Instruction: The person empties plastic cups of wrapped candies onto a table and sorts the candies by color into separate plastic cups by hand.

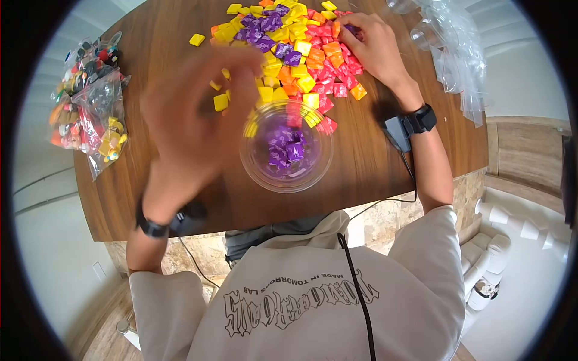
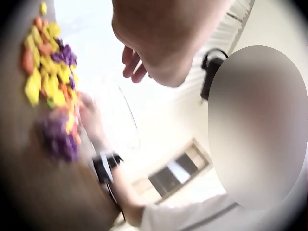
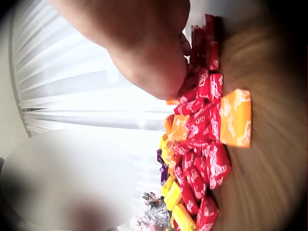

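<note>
A clear round bowl (image 1: 253, 165) holds several purple wrapped pieces (image 1: 294, 151). Up and to the left of it, my left hand (image 1: 195, 108) is raised and motion-blurred; its fingers look loosely bent, with nothing visible in them. At the right side of a heap of yellow, orange, red and purple pieces, my right hand (image 1: 374, 51) has its thumb and fingers around a purple piece (image 1: 351, 29). The right wrist view shows that hand (image 3: 149, 53) over red pieces (image 3: 197, 125), its fingertips mostly hidden.
Bags of small colourful figures (image 1: 90, 108) lie at the table's left. Clear plastic bags and cups (image 1: 454, 57) sit at the back right. A cable runs from the device at my right wrist over the table's front edge (image 1: 337, 203).
</note>
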Motion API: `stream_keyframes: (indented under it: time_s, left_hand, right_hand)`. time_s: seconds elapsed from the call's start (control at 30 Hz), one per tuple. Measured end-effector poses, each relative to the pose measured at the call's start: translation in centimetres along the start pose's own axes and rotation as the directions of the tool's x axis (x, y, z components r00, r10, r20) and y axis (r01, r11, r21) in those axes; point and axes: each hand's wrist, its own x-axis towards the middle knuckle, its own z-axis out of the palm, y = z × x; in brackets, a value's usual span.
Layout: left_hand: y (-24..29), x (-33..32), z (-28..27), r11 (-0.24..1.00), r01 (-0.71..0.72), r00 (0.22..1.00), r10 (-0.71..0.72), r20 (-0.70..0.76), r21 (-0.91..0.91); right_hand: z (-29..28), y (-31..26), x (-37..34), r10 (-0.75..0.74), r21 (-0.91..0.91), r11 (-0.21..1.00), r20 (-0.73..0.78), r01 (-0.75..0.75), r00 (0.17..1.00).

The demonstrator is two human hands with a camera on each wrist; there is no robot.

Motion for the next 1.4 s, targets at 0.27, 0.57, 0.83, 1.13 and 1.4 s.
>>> stream_keyframes:
  time_s: [0.27,0.57,0.83,1.13,1.4]
  left_hand:
    - [-11.6,5.2,5.1,0.914,-0.245,0.954,0.167,0.250,0.323]
    - [-14.7,4.8,7.2,0.975,-0.120,0.949,0.057,0.310,0.187]
    - [-16.9,5.1,6.6,0.975,0.223,0.973,-0.223,0.060,0.004]
    - [-19.9,6.1,5.3,-0.090,0.546,0.665,-0.558,0.496,-0.833]
    - [-18.4,6.6,5.4,-0.217,0.569,0.698,-0.383,0.606,-0.793]
  right_hand:
    - [-2.6,-2.4,1.4,0.626,0.815,0.419,0.061,-0.401,0.777]
    - [-0.1,-10.2,0.9,0.055,0.149,0.985,0.190,-0.084,0.980]
    - [0.7,-10.2,0.2,-0.065,0.207,0.977,0.103,0.042,0.993]
    - [1.3,-8.2,-0.2,0.282,0.624,0.729,0.104,-0.284,0.954]
    - [0.3,-8.3,0.1,0.364,0.778,0.538,0.134,-0.325,0.922]
